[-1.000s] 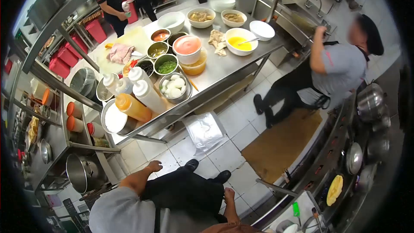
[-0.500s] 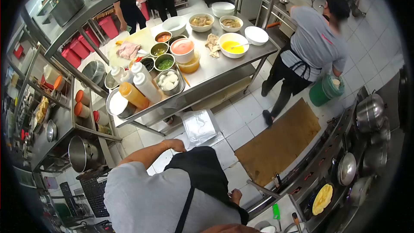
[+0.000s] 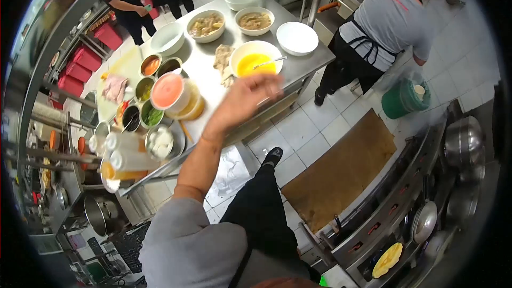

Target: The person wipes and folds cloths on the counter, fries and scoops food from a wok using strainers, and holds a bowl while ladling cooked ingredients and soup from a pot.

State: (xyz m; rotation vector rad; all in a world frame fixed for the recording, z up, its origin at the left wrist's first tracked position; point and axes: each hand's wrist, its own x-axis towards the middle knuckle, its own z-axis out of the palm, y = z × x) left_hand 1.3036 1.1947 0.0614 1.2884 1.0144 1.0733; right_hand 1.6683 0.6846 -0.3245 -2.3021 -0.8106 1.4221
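My left hand (image 3: 248, 98) reaches over the front edge of the steel worktable (image 3: 205, 93), just in front of a white bowl (image 3: 234, 64) of yellow liquid. The fingers look stretched out and apart, partly blurred by motion, with nothing visible in them. A spoon (image 3: 271, 63) rests in the bowl, its handle over the right rim. Left of the bowl lies a crumpled beige cloth (image 3: 223, 58). A tub with pink contents (image 3: 168, 89) sits on a tub of amber liquid (image 3: 192, 104). My right hand is out of view.
Filled bowls (image 3: 207, 25), an upturned-looking white bowl (image 3: 297, 38), sauce bottles (image 3: 128, 152) and topping tins share the table. A co-worker (image 3: 381, 21) stands by a green bin (image 3: 400, 98). A yellow omelette (image 3: 388, 260) lies in a pan on the stove, right; a brown mat (image 3: 341, 165) covers the floor.
My left hand has risen from beside my apron to the yellow bowl. My right hand has left view. I have stepped toward the table, and the co-worker's hand has lifted from the bin.
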